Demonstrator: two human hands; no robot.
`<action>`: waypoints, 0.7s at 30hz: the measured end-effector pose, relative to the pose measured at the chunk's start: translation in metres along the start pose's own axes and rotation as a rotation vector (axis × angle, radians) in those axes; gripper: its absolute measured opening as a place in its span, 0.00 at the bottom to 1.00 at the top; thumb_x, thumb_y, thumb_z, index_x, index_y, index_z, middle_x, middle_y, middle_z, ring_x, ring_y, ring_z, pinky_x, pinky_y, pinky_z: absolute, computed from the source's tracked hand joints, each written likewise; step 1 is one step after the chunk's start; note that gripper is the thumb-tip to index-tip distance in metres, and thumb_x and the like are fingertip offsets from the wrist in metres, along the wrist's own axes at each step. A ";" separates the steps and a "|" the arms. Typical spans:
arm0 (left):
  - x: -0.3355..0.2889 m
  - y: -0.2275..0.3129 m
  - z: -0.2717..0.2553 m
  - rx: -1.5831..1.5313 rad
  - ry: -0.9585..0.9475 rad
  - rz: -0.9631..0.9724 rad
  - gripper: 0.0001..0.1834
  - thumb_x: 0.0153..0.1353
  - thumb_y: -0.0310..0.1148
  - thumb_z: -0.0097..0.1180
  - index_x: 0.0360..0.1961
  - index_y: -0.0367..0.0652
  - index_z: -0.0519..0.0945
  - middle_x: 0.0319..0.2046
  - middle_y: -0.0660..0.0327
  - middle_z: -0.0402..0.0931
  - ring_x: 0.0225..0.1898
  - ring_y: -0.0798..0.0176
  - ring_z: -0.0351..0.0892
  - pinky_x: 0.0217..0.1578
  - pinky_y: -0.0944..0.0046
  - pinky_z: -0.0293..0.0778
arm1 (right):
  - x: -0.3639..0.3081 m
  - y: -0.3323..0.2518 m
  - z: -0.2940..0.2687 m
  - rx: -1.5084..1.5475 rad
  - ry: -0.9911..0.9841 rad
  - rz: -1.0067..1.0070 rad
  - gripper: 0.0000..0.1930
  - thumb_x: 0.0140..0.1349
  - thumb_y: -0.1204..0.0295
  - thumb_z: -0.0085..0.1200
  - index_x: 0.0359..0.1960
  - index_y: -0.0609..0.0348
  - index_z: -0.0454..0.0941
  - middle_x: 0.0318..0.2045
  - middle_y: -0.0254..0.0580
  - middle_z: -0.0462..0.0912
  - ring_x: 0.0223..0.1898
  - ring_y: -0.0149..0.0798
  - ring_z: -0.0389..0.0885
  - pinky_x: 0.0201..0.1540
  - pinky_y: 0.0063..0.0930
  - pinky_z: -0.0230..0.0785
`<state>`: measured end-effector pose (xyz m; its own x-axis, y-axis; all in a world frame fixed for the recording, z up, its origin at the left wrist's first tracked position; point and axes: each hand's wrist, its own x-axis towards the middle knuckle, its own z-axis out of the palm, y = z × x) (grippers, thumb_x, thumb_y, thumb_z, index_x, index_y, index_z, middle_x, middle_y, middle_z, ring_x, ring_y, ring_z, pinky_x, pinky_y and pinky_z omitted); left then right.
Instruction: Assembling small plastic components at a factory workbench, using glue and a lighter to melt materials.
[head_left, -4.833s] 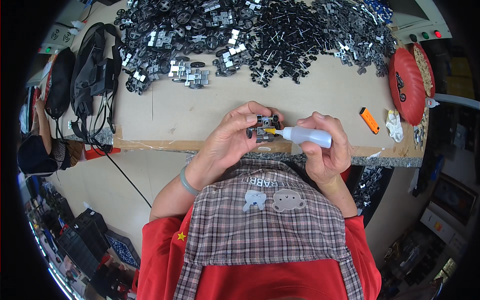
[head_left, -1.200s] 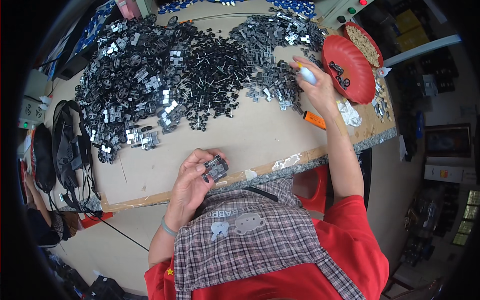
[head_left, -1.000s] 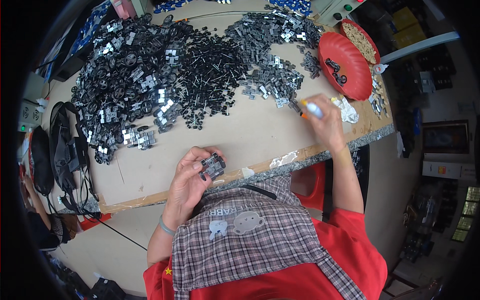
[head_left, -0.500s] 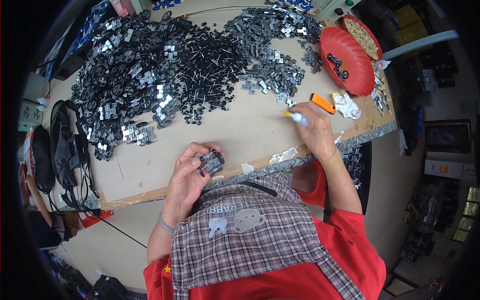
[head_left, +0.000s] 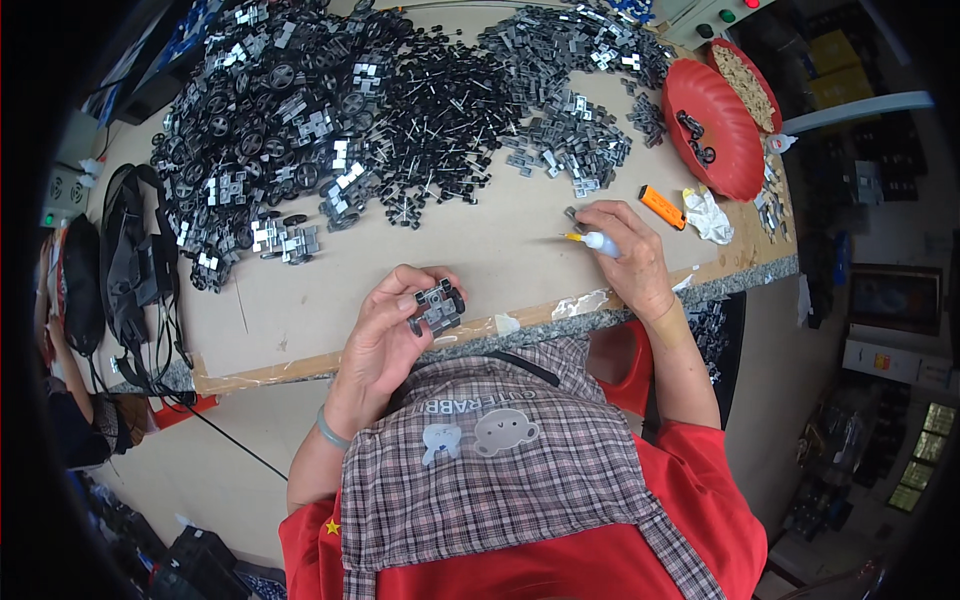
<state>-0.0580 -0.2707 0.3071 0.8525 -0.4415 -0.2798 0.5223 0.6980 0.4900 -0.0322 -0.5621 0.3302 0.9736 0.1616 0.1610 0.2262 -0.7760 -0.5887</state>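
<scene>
In my left hand (head_left: 378, 330), near the table's front edge, a small grey toy-car chassis (head_left: 438, 306) with black wheels is gripped by the fingers. My right hand (head_left: 638, 262) is closed around a small white squeeze bottle (head_left: 601, 243), whose yellow tip points left. A small grey piece (head_left: 571, 213) shows at the fingertips of that hand, pinched beyond the bottle. Behind the right hand lies a heap of flat grey plastic parts (head_left: 570, 140). Thin axles with small black wheels (head_left: 440, 120) form another pile beside it.
Wheeled chassis are heaped (head_left: 270, 130) at the left. An orange block-like tool (head_left: 662, 208), crumpled white paper (head_left: 708, 216) and a red scalloped bowl (head_left: 715, 150) are on the right. A black strapped bag (head_left: 135, 260) lies far left, near another person's arm (head_left: 68, 350).
My right hand has drawn slightly back from the grey parts, and a small grey piece now shows at its fingertips. The left hand keeps hold of the chassis. The view has shifted a little.
</scene>
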 end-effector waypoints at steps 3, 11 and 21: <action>0.000 0.002 0.001 -0.008 0.012 -0.014 0.12 0.54 0.32 0.56 0.37 0.38 0.74 0.43 0.48 0.71 0.48 0.51 0.74 0.44 0.61 0.78 | -0.002 -0.001 0.003 0.016 -0.015 -0.014 0.17 0.45 0.86 0.56 0.39 0.57 0.79 0.42 0.39 0.79 0.38 0.45 0.82 0.38 0.31 0.76; -0.002 0.002 0.006 -0.011 0.027 -0.039 0.12 0.56 0.33 0.54 0.39 0.39 0.74 0.45 0.49 0.71 0.49 0.53 0.74 0.47 0.61 0.75 | 0.006 -0.011 -0.002 -0.115 -0.069 -0.114 0.15 0.44 0.84 0.59 0.36 0.60 0.80 0.41 0.38 0.80 0.35 0.44 0.82 0.37 0.32 0.76; -0.003 0.006 0.025 -0.009 0.057 -0.135 0.09 0.60 0.32 0.53 0.40 0.41 0.73 0.43 0.57 0.74 0.46 0.65 0.75 0.49 0.64 0.73 | 0.002 -0.069 0.030 0.700 -0.142 -0.090 0.13 0.46 0.86 0.60 0.36 0.62 0.80 0.42 0.45 0.80 0.44 0.36 0.80 0.43 0.26 0.76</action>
<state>-0.0583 -0.2796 0.3315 0.7739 -0.4991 -0.3897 0.6325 0.6392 0.4375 -0.0449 -0.4900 0.3473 0.9338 0.3218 0.1562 0.2256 -0.1909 -0.9553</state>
